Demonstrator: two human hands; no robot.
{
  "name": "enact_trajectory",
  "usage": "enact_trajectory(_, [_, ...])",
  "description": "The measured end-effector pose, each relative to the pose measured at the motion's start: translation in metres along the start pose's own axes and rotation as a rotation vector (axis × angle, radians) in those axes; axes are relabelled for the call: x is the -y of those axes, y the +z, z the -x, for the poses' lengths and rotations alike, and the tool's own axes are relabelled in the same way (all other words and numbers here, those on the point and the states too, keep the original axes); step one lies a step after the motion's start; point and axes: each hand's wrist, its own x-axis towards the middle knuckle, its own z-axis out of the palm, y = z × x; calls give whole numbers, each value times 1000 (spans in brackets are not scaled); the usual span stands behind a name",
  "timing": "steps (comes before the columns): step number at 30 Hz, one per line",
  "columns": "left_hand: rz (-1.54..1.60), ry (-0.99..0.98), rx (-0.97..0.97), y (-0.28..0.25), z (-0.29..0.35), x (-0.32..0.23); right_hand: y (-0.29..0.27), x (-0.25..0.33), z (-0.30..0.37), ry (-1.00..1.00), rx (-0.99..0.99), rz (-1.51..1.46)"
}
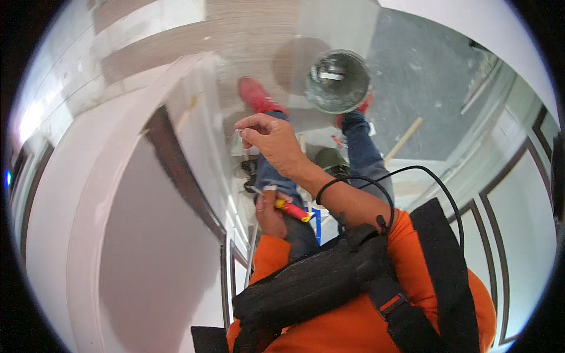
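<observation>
My left hand point(271, 216) is closed around a screwdriver-like tool point(294, 210) with a red and yellow handle, low in front of my left thigh. A short metal shaft shows beyond the fingers, and something white is at a fingertip. Above and ahead of it, my right hand point(272, 140) reaches across to the left with thumb and index finger pinched. A tiny pale bit shows at those fingertips, too small to name. The pinch is near a white panel edge point(203, 117) on the left.
Below stands a round bucket point(309, 94), whitish inside, with a pale piece in it. A wooden stick point(404, 141) leans right of my leg. Blue metal parts point(316, 226) show beneath me. White panels with dark strips point(187, 170) rise at left. A black cable point(438, 176) loops by my right arm.
</observation>
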Motion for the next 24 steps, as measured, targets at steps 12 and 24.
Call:
enact_trajectory(12, [23,-202,253,108,-75,61,-235,-80,-11,40,-513,159])
enact_trajectory(24, [3,-146,335,172,-138,82,-344,-140,-136,-174,-518,879])
